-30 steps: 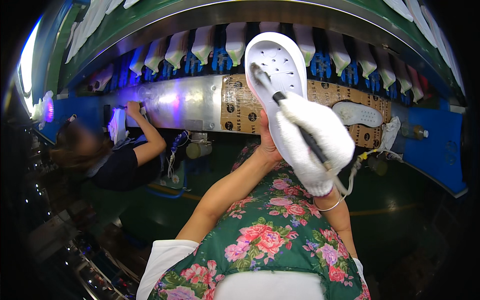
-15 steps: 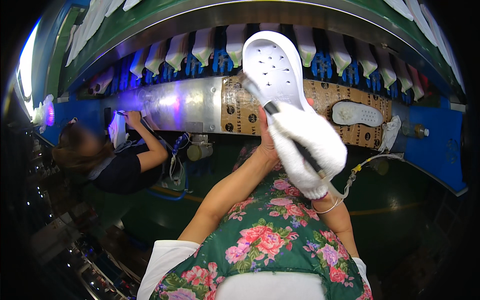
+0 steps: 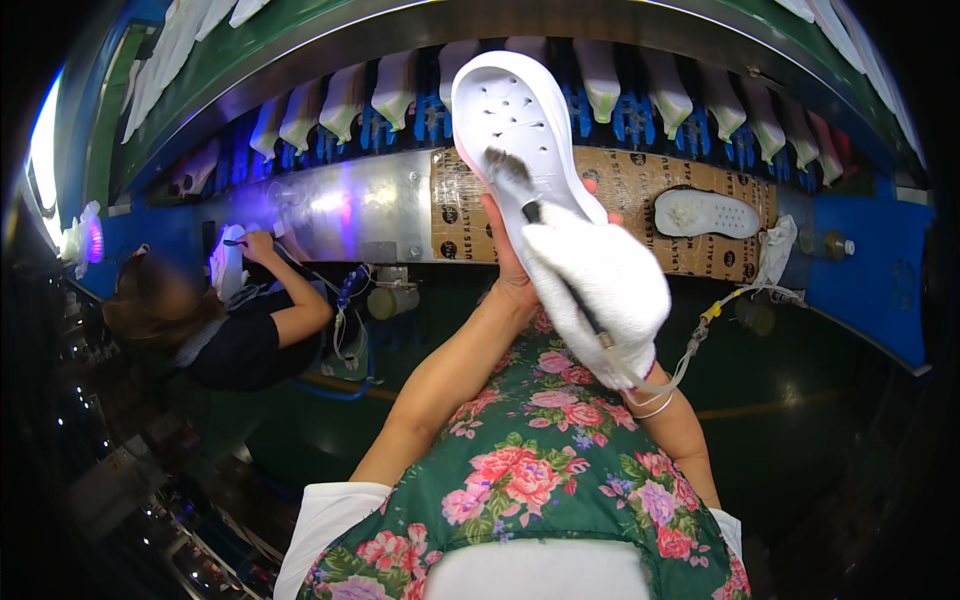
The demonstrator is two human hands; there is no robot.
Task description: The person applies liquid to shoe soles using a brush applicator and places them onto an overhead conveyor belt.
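A long white shoe sole (image 3: pixel 528 115) with several slots in its forefoot is tilted up above the bench. My bare left hand (image 3: pixel 512 255) grips it from beneath near the heel end, thumb along one edge and fingertips showing at the other. My right hand (image 3: pixel 610 285), in a white knit glove, is closed round a dark-handled brush (image 3: pixel 515 180). The bristles lie against the sole's inner face at mid-length, partly smeared by motion. A clear tube (image 3: pixel 688 358) runs from the handle's rear end. The heel end is hidden behind the glove.
Another white sole (image 3: pixel 705 214) lies on brown printed cardboard (image 3: pixel 600 165) over a metal bench (image 3: pixel 385 205). White shoe forms (image 3: pixel 597 80) on blue holders line the rack behind. A white cloth (image 3: pixel 777 248) and a bottle (image 3: pixel 838 245) sit right; a co-worker (image 3: pixel 250 310) works left.
The sole and both my hands have shifted a little left in view. The brush tip has moved from the sole's left edge onto its inner face.
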